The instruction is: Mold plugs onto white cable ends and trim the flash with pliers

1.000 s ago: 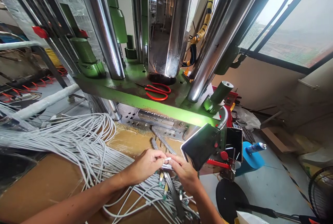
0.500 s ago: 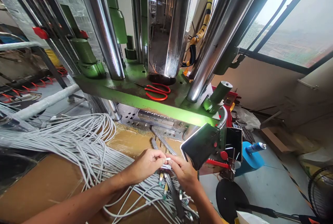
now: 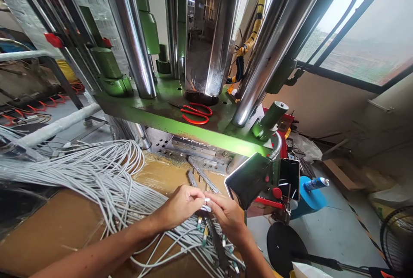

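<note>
My left hand (image 3: 180,207) and my right hand (image 3: 227,215) meet over the cardboard-covered bench, fingertips pinched together on the white end of a cable connector (image 3: 206,201). Both hands are closed on it. Under them lie a metal fixture bar (image 3: 214,243) and several grey-white cables (image 3: 97,174) with metal plug tips (image 3: 204,236). The cable bundle spreads left across the cardboard (image 3: 48,230).
A green press machine (image 3: 167,114) with chrome columns rises behind, red scissors (image 3: 195,113) on its bed. A black control box (image 3: 248,179) with red buttons and a phone (image 3: 288,179) stand at right. A blue spray can (image 3: 316,182) and a fan (image 3: 396,239) are lower right.
The hands stay together on the connector and have sunk slightly lower and left. The view has shifted a little.
</note>
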A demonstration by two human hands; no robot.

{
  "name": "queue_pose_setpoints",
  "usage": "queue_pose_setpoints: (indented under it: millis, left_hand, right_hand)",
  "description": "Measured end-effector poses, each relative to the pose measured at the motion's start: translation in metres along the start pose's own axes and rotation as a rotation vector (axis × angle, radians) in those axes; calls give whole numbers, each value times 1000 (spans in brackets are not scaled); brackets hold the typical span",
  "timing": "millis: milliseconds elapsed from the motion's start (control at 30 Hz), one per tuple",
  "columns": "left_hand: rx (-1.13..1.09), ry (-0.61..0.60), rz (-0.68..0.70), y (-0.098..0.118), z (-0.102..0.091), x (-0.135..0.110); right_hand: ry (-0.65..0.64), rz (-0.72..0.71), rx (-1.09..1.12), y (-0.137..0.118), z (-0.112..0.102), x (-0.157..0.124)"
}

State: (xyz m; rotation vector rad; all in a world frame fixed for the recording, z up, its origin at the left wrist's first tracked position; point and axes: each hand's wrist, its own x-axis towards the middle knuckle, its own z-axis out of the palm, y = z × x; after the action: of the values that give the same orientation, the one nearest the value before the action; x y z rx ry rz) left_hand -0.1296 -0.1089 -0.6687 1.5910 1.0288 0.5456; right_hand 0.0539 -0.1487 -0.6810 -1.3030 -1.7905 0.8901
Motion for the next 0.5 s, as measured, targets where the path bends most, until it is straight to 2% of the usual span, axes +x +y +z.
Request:
queue_pose_setpoints:
  millis: [200,500]
  left_hand:
    - [35,12,0,2,-2,-3]
    - [-53,-14,-44,8,-2,-2]
  right_hand:
    - [-92,87,98,3,-2,2]
    - [-102,140,148,3,-4,3]
